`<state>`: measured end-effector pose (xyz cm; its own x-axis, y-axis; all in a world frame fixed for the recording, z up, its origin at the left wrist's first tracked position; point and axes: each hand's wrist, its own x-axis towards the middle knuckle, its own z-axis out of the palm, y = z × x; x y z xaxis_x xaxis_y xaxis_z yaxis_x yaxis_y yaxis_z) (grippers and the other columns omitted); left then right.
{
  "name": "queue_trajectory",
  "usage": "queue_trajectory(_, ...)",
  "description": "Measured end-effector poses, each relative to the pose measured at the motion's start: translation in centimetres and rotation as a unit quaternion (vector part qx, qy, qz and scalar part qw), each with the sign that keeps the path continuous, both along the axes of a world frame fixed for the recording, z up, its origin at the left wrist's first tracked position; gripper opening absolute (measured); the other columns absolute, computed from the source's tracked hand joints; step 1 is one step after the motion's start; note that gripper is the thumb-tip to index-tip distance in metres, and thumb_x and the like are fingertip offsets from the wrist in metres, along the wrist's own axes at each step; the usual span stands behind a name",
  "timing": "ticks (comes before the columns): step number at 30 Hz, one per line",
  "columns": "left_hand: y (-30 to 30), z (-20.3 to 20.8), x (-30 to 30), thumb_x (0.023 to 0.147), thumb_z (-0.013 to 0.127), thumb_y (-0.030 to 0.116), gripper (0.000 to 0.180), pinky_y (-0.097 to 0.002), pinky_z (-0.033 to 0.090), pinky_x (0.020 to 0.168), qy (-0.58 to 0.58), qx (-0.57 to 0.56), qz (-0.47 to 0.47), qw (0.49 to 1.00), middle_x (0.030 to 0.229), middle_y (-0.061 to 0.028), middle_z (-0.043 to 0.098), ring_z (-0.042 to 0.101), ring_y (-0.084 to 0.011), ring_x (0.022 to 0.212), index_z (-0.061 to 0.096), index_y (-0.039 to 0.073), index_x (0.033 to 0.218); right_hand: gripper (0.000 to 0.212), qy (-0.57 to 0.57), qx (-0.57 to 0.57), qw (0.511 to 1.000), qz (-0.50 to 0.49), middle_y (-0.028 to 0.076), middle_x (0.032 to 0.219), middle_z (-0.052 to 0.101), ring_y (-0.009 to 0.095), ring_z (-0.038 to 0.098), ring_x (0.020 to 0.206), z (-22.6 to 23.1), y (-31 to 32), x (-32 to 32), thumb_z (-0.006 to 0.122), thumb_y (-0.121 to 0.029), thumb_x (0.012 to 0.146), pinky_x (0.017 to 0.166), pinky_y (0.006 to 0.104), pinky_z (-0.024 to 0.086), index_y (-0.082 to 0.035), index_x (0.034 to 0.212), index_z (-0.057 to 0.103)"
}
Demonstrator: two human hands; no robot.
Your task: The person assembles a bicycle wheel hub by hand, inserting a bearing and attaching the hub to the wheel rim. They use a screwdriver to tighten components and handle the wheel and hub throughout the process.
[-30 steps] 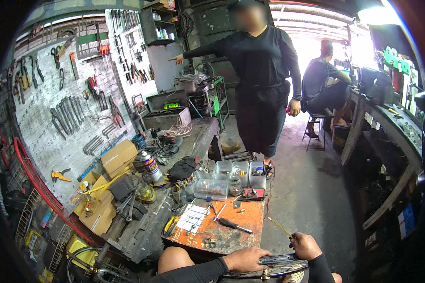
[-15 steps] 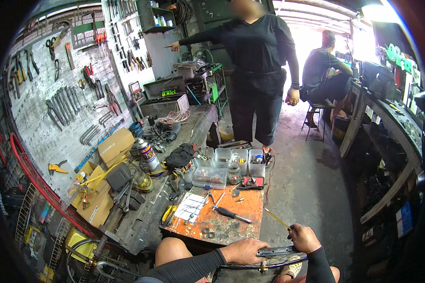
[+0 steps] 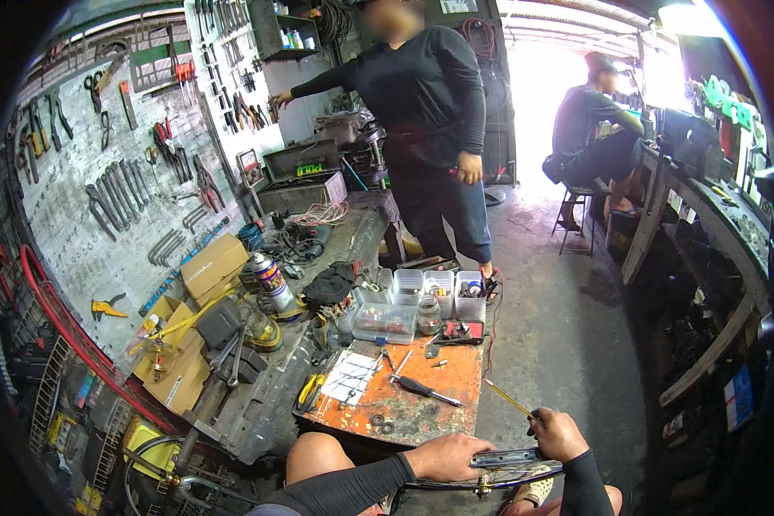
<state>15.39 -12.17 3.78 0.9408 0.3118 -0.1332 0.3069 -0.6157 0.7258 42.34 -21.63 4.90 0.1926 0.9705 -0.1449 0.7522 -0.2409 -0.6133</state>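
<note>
A bicycle wheel lies across my lap, its metal rim facing up, with spokes and a hub below. My left hand is closed round the left part of the rim. At the rim's right part, my right hand is closed on a thin yellow rod that has a dark end in the fingers. The rod points up and left, and its tip is clear of the wheel. Just beyond lies an orange worn board bearing a screwdriver with a black handle, two small black rings and a white sheet.
Clear plastic bins and a jar stand at the board's far edge. Left is a cluttered bench with a spray can and cardboard boxes. Tools hang on a wall panel. One person stands ahead; another sits farther right.
The standing person has moved left and leans toward the hanging tools, the outstretched hand now at them. The seated person's head has turned. My hands, the rod and the wheel look nearly unmoved.
</note>
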Motion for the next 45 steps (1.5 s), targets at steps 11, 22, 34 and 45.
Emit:
queue_trajectory(11,0.1,0.1,0.1,0.098,0.076,0.038,0.053,-0.0509,0.060,0.100,-0.001,0.001,-0.003,1.000,0.125,-0.0199,0.078,0.075,-0.0430,0.113,0.068,0.008,0.141,0.024,0.014,0.001,1.000,-0.014,0.023,0.094,0.079,0.045,0.076,0.095,-0.9,0.1,0.3,0.063,-0.024,0.105,0.087,0.0541,0.059,-0.003,0.105,0.076)
queue_trajectory(22,0.0,-0.7,-0.3,0.098,0.076,0.035,0.052,-0.0514,0.060,0.099,-0.008,0.016,-0.001,1.000,0.123,-0.0210,0.078,0.075,-0.0432,0.112,0.067,0.006,0.141,0.025,0.003,0.007,1.000,-0.007,0.024,0.096,0.078,0.046,0.075,0.096,-0.8,0.2,-0.1,0.064,-0.025,0.105,0.087,0.0553,0.059,-0.004,0.106,0.077)
queue_trajectory(34,-0.1,0.4,-0.2,0.098,0.077,0.035,0.053,-0.0503,0.059,0.100,0.005,-0.017,0.001,1.000,0.122,-0.0219,0.078,0.075,-0.0428,0.114,0.069,0.004,0.140,0.026,0.002,0.008,1.000,0.002,0.025,0.094,0.077,0.048,0.075,0.094,-0.6,0.1,0.1,0.064,-0.025,0.105,0.085,0.0558,0.058,-0.002,0.107,0.076)
queue_trajectory(45,0.0,-0.5,-0.1,0.098,0.076,0.038,0.052,-0.0510,0.059,0.099,-0.003,0.012,0.005,1.000,0.122,-0.0205,0.079,0.075,-0.0430,0.113,0.070,0.006,0.139,0.023,0.013,0.014,1.000,-0.002,0.025,0.093,0.077,0.048,0.074,0.094,-1.0,0.2,0.2,0.065,-0.024,0.104,0.085,0.0562,0.058,-0.004,0.108,0.076)
